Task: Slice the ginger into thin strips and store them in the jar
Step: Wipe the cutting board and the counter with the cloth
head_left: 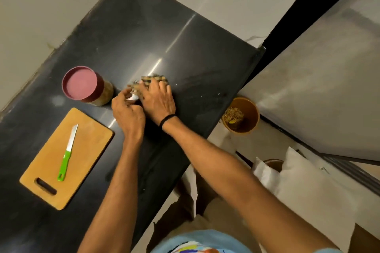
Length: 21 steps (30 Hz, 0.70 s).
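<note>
Fingers (156, 86) of your right hand (158, 101) lay straight, pressing a checked cloth (154, 78) onto the surface (185, 47); your left hand (127, 114) pinched a small white object (132, 98). The lidded jar (86, 88) stood just beside, holding pale contents, likely ginger: probably rigid, smooth and light, best gripped round its wall.

One jar (86, 88), one board (88, 144), one knife (68, 153), perhaps one cloth (154, 79), two hands (128, 113) (158, 98).

Both hands meet on the counter (195, 63), left hand (127, 113) touching the right hand (157, 98). A cloth (154, 79) lies under the right fingers. The jar (86, 86) stands just left of the left hand. Nearer the person, left of that hand, is the cutting board (90, 139), with the knife (67, 153) on it. A bucket (249, 113) sits on the floor, right of the right hand.
</note>
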Tool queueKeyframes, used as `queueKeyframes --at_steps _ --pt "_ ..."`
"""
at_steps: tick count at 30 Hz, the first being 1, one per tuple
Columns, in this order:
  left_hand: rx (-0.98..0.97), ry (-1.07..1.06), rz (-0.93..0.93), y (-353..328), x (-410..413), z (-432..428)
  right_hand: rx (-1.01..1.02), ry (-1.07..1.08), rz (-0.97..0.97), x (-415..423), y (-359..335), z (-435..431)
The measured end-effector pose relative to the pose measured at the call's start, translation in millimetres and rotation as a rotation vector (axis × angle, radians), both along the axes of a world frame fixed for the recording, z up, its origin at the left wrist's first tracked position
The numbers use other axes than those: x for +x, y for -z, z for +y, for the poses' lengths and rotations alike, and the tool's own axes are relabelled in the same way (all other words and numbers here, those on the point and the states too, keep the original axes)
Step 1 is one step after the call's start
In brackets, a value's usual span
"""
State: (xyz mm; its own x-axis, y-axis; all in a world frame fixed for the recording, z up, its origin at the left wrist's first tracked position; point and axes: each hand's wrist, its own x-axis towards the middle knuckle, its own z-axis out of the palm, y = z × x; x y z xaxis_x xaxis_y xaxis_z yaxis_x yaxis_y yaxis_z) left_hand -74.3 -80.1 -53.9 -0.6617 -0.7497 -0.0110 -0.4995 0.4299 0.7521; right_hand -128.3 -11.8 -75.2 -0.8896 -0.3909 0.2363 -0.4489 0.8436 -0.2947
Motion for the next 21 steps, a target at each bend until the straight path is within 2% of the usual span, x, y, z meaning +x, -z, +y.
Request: queueKeyframes --at_steps 2,5,7,9,10,11,14,16,18,21 --pt "0.022 0.019 -0.018 2.8 -4.1 5.8 0.035 0.116 0.070 -44.7 3.9 29.1" --pt "0.110 0.055 -0.049 1.2 -12.4 16.9 0.023 0.467 0.031 -104.1 10.7 112.5" --pt "0.135 0.063 -0.048 0.0 -15.6 23.6 -0.075 0.702 0.034 -122.7 7.0 174.7" --pt "0.144 0.058 -0.027 0.5 -18.0 28.5 -0.249 0.832 0.072 -123.3 -6.6 197.1" --pt "0.151 0.043 -0.011 2.6 -18.7 29.9 -0.309 0.818 0.075 -114.3 -12.3 188.5" --pt "0.162 0.021 -0.001 4.2 -20.1 33.0 -0.320 0.716 0.077 -102.1 -14.0 171.7" --pt "0.175 -0.053 0.046 6.4 -26.0 39.4 -0.182 0.149 -0.093 -34.8 -9.6 92.2" --pt "0.155 -0.085 0.056 7.1 -30.5 43.4 -0.096 -0.012 -0.117 5.7 -1.9 58.7" --pt "0.160 -0.068 0.047 8.0 -36.4 48.3 -0.098 0.048 -0.056 -1.5 12.3 71.6" --pt "0.195 -0.033 0.037 9.4 -43.8 56.1 -0.036 0.360 -0.013 -41.3 23.4 142.4"
